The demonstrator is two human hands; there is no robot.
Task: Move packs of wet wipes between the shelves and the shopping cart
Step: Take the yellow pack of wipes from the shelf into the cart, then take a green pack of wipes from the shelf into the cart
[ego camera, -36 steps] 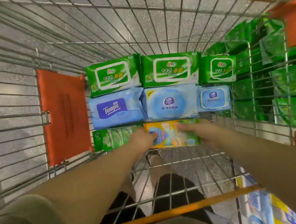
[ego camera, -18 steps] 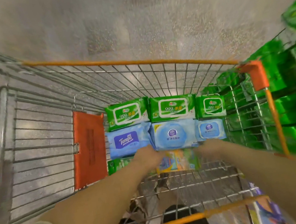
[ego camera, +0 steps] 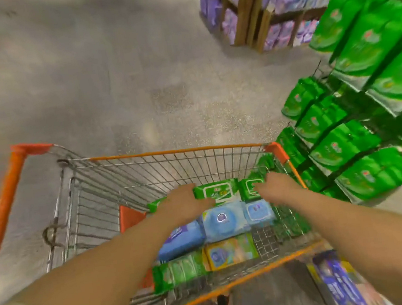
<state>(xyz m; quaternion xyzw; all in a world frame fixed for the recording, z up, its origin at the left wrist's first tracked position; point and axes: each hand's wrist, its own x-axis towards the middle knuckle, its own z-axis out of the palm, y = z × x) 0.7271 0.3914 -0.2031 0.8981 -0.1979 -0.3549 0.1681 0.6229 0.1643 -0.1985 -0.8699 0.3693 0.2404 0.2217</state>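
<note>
Orange-edged wire shopping cart (ego camera: pixel 177 152) has packs in 3 rows. Half a sec ago both hands were low, at the yellow soft pack (ego camera: pixel 231 252) in the near row. Now that pack lies flat w/ no hand on it, next to the striped green pack (ego camera: pixel 178 270), so that put-down looks done. Both hands have moved up to the far row.

Left hand (ego camera: pixel 184 201) rests on the left end of the green pack with the white label (ego camera: pixel 216 192), fingers spread over it. Right hand (ego camera: pixel 269 185) is on the smaller green pack (ego camera: pixel 249 189) just right of it. It's blurry, so can't tell if either hand grips or just touches. Both arms reach straight out, hands apart, palms down.

Blue packs (ego camera: pixel 223 219) sit in the mid row, under the wrists. Green bags on the shelves (ego camera: pixel 358 116) are off to the right of the right hand. Next move is prob. to tidy or lift a green pack.
</note>
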